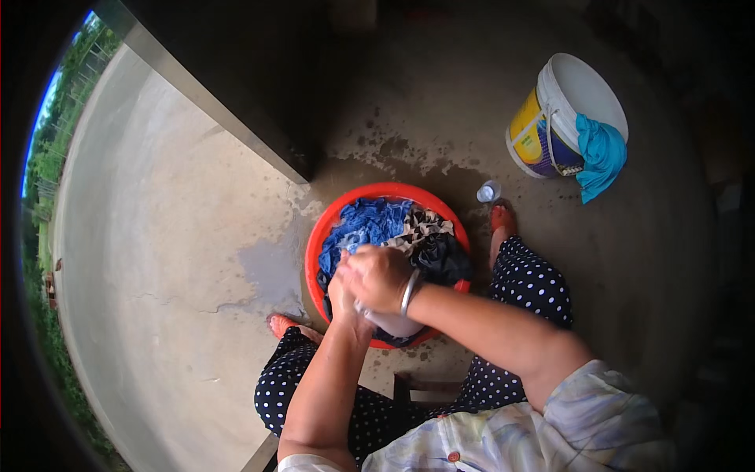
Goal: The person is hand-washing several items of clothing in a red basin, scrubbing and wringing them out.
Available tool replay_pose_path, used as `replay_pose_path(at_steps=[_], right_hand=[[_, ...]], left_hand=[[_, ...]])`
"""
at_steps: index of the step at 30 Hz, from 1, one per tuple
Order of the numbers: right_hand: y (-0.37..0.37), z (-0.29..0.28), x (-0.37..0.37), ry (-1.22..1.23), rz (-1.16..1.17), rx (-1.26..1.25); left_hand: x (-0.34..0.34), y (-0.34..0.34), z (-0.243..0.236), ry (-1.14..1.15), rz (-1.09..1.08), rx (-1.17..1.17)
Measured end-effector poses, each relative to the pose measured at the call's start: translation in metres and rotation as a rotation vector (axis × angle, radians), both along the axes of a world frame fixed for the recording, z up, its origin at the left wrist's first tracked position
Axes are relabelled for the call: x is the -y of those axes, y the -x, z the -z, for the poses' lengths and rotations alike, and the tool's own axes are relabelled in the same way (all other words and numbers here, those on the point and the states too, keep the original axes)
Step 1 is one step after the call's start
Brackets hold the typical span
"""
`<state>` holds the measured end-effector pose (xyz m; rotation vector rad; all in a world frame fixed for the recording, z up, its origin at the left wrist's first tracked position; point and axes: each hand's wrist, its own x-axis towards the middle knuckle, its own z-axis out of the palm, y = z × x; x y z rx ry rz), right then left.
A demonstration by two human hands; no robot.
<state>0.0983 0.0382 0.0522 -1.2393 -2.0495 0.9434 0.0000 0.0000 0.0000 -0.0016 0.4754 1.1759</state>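
A round red basin [314, 244] sits on the floor between my feet, full of wet clothes. My left hand [341, 293] and my right hand [381, 277] are pressed together over it, both closed, with a light motion blur. Pale cloth [397, 324] comes out from under them, bunched in their grip; most of it is hidden. In the basin beyond the hands lie a blue garment [370, 220], a beige and black patterned cloth [429, 226] and a black cloth [440, 258]. A bracelet circles my right wrist.
A white bucket [586, 82] with a yellow and purple label stands at the far right, a turquoise cloth [602, 153] over its rim. A small clear cup [488, 191] is by my right foot. Wet patches mark the concrete floor [189, 204]. A post [228, 114] rises far left.
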Motion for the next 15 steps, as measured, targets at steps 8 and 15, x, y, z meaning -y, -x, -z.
replay_pose_path(at_steps=[8, 15], right_hand=[[-0.013, 0.015, -0.036, 0.785, 0.27, -0.678], [-0.003, -0.027, -0.02, 0.008, 0.092, -0.438]], left_hand=[[0.001, 0.032, -0.055, 0.137, -0.077, -0.799], [0.009, 0.039, -0.068, 0.171, 0.252, -0.166]])
